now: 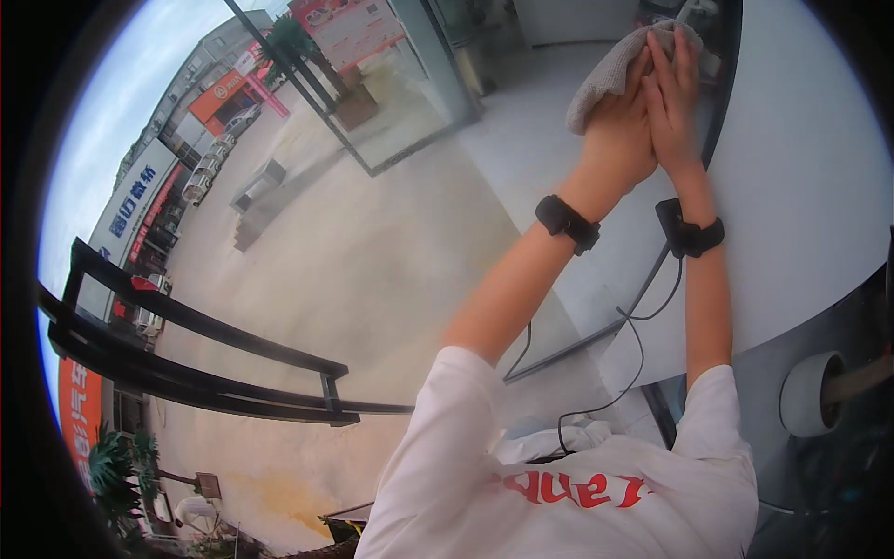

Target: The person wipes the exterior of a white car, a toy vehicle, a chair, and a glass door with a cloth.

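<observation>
A grey cloth (601, 84) is spread under my hands at the upper right, against what looks like a glass pane. My left hand (621, 136) presses on it with the fingers pointing up. Close against it, partly overlapping, my right hand (674, 105) lies with its fingertips on the cloth's upper part. Both palms are hidden. Each wrist wears a black strap with a small module, and a thin black cable (639, 356) runs from the right one towards my white shirt (573, 503).
A glass door with a long black handle (209, 335) stands at the left. Another glass panel (391, 91) is at the top. A white surface (803, 175) curves along the right, above a round pot (810, 395). Paving, planters, parked vehicles and shopfronts show outside.
</observation>
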`<control>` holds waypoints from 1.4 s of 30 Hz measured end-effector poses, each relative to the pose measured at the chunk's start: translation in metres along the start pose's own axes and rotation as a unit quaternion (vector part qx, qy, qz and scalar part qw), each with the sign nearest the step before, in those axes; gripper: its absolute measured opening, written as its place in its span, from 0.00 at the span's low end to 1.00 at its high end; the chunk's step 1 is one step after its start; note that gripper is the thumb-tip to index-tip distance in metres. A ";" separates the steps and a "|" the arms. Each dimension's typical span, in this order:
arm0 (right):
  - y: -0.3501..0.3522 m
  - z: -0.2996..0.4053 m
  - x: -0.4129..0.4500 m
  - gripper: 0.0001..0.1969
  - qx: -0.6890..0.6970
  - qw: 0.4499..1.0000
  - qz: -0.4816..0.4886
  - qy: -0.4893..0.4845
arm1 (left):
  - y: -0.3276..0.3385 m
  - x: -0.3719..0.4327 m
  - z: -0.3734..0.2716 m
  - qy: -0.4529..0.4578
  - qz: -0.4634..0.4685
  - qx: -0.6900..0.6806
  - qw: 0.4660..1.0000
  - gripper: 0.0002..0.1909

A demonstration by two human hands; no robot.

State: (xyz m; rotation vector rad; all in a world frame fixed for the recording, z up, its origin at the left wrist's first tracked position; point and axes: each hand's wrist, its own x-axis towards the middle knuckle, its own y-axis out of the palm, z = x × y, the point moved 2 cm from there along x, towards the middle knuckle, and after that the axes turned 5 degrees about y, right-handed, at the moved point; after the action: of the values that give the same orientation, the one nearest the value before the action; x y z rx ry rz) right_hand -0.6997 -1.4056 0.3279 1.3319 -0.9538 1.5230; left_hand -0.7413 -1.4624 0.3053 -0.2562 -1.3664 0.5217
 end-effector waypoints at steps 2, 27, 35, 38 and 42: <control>-0.012 -0.030 -0.034 0.20 -0.002 0.994 -0.008 0.107 | 0.042 -0.014 -0.013 0.007 0.045 0.010 0.999 0.27; 0.043 0.057 0.024 0.20 0.093 0.992 0.046 -0.077 | -0.100 -0.027 0.011 -0.031 -0.058 0.093 0.994 0.30; 0.094 0.180 0.044 0.17 0.133 0.967 0.142 -0.165 | -0.206 -0.067 0.025 -0.134 -0.084 0.210 0.965 0.33; 0.110 0.247 0.038 0.16 0.185 0.965 0.127 -0.138 | -0.233 -0.125 0.024 -0.230 -0.102 0.235 0.939 0.32; 0.125 0.339 0.021 0.15 0.231 0.960 0.092 -0.132 | -0.274 -0.221 0.007 -0.390 -0.133 0.261 0.873 0.31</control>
State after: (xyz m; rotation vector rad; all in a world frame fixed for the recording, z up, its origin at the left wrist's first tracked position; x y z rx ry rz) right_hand -0.7104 -1.7610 0.3935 1.8579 -0.9388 1.8146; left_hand -0.7166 -1.8088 0.2443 0.6540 -1.9272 0.7815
